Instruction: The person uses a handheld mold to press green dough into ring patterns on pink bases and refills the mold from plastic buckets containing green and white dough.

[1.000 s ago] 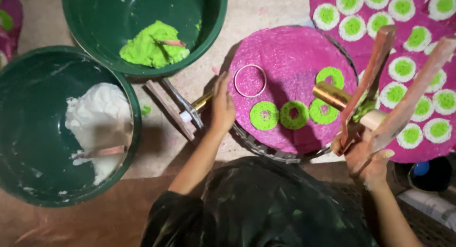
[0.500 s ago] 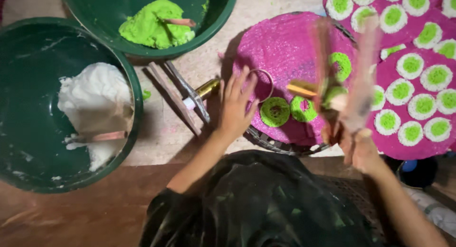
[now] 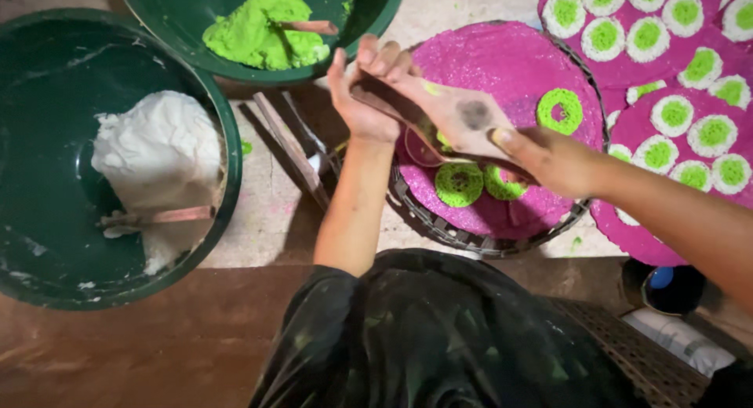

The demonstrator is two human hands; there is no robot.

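- Change from the earlier frames: the right hand (image 3: 549,158), previously low at the near right edge of the pink disc with long pale sticks raised in blur, now reaches left across the disc; the left hand (image 3: 365,94), previously flat on the disc's left edge with fingers spread, is now lifted to meet it.
- Work piece: a round pink, glittery disc (image 3: 502,63) rests on a dark woven tray (image 3: 439,227), probably so that it can be handled without touching the wet surface. Green rings (image 3: 559,110) lie on it, one at right and two near the front edge.
- Right hand: forearm enters from the right, wrist extended leftward; the fingers are closed around a flat pale wooden stick (image 3: 439,114), whose far end lies at the left fingertips.
- Left hand: forearm rises from below, palm turned inward, fingers together and curled against the stick's tip; whether they pinch it or merely steady it cannot be told.
- A thin ring-shaped tool (image 3: 423,151) shows just below the stick, partly hidden.
- Supplies: a green basin of green paste (image 3: 263,35) stands just beyond the hands, within reach; a second basin of white paste (image 3: 157,161) sits at left, each with a spreader in it.
- Finished pink sheets with white-and-green rounds (image 3: 690,133) lie at right.
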